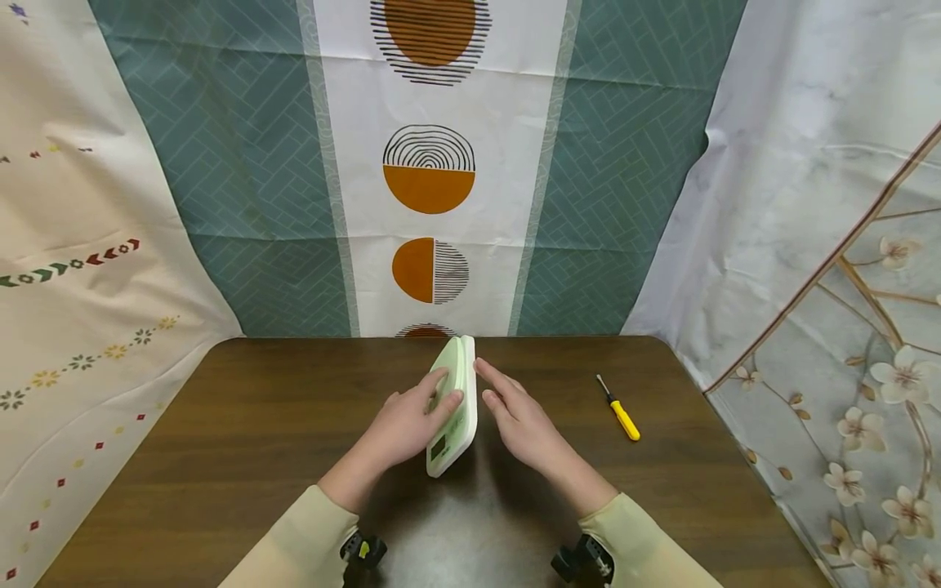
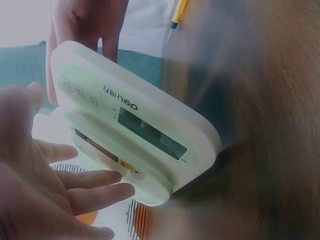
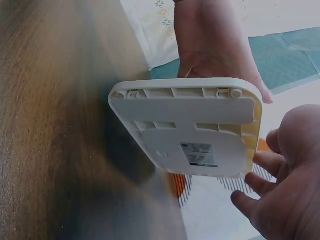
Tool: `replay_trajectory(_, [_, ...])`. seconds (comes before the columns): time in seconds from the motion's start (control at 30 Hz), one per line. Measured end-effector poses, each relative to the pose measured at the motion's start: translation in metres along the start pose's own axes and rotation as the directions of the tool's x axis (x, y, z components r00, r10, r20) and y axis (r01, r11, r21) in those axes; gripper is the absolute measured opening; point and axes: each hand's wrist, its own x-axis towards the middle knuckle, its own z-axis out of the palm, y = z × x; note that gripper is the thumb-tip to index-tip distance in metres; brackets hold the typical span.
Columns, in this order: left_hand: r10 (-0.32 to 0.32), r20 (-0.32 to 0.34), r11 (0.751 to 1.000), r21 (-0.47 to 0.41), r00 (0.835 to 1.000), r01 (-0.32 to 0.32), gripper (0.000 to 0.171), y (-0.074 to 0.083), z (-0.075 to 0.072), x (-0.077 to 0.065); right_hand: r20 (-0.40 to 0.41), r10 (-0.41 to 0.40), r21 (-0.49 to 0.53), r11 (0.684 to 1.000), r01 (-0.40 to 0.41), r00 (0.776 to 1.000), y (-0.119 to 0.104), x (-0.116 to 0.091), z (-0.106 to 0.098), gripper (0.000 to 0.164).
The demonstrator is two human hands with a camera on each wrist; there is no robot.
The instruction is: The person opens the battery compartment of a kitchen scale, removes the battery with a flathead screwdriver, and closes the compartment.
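Note:
A pale green and white digital kitchen scale (image 1: 468,408) stands tilted up on its side between my two hands, in the middle of the table. Its display and platform face my left hand (image 1: 403,426), whose fairly straight fingers lie against or close to the platform (image 2: 150,192). My right hand (image 1: 525,429) is on the underside's side, fingers stretched toward the far edge; in the right wrist view its fingertips (image 3: 257,182) are at the rim of the scale's white underside (image 3: 195,110). Whether the scale's lower edge touches the table I cannot tell.
A screwdriver (image 1: 623,418) with a yellow handle lies on the brown wooden table (image 1: 294,392), to the right of my right hand. Patterned cloths (image 1: 625,163) hang behind the table and along both sides.

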Motion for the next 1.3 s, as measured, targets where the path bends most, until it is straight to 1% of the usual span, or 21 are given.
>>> replay_trajectory(0.07, [0.001, 0.005, 1.0, 0.003, 1.0, -0.001, 0.074, 0.0, 0.0, 0.0, 0.007, 0.0, 0.012, 1.0, 0.0, 1.0, -0.001, 0.0, 0.001, 0.055])
replay_trajectory(0.13, [0.008, 0.005, 1.0, 0.005, 1.0, -0.008, 0.074, 0.0, 0.001, -0.001, 0.018, 0.005, 0.049, 0.999, -0.006, 1.0, -0.001, 0.0, 0.002, 0.056])
replay_trajectory(0.27, [0.024, 0.001, 1.0, -0.008, 1.0, -0.024, 0.069, -0.003, 0.004, -0.002, 0.014, 0.037, 0.173, 0.984, -0.039, 0.999, 0.0, 0.001, 0.004, 0.062])
replay_trajectory(0.33, [0.033, -0.002, 0.999, -0.013, 0.999, -0.033, 0.066, -0.005, 0.007, -0.003, -0.008, 0.069, 0.23, 0.971, -0.065, 0.998, 0.001, 0.003, 0.004, 0.062])
replay_trajectory(0.4, [0.045, 0.001, 0.999, -0.01, 0.999, -0.045, 0.063, -0.008, 0.011, -0.005, -0.04, 0.11, 0.261, 0.961, -0.096, 0.993, 0.002, 0.004, 0.005, 0.06])
replay_trajectory(0.47, [0.07, 0.0, 0.998, -0.001, 0.998, -0.07, 0.06, -0.01, 0.014, -0.007, -0.055, 0.155, 0.284, 0.95, -0.133, 0.986, 0.004, 0.007, 0.006, 0.058])
replay_trajectory(0.57, [0.105, 0.002, 0.994, 0.033, 0.994, -0.105, 0.058, -0.013, 0.019, -0.01, -0.054, 0.211, 0.309, 0.933, -0.184, 0.976, 0.007, 0.009, 0.007, 0.06])
replay_trajectory(0.7, [0.125, 0.009, 0.989, 0.072, 0.992, -0.126, 0.055, -0.014, 0.022, -0.013, -0.037, 0.248, 0.348, 0.911, -0.22, 0.968, 0.011, 0.013, 0.01, 0.072])
replay_trajectory(0.87, [0.119, 0.029, 0.988, 0.096, 0.992, -0.122, 0.052, -0.013, 0.023, -0.015, -0.028, 0.303, 0.338, 0.9, -0.276, 0.953, 0.015, 0.016, 0.011, 0.085])
replay_trajectory(0.97, [0.111, 0.038, 0.988, 0.099, 0.993, -0.115, 0.051, -0.013, 0.022, -0.014, -0.029, 0.337, 0.326, 0.893, -0.31, 0.941, 0.017, 0.016, 0.012, 0.086])
replay_trajectory(1.13, [0.097, 0.0, 0.992, 0.084, 0.995, -0.097, 0.049, -0.016, 0.02, -0.01, -0.027, 0.364, 0.362, 0.871, -0.331, 0.931, 0.02, 0.014, 0.012, 0.082])
replay_trajectory(1.3, [0.058, -0.043, 0.996, 0.077, 0.997, -0.055, 0.049, -0.024, 0.019, -0.007, -0.027, 0.363, 0.386, 0.863, -0.326, 0.931, 0.024, 0.011, 0.012, 0.078])
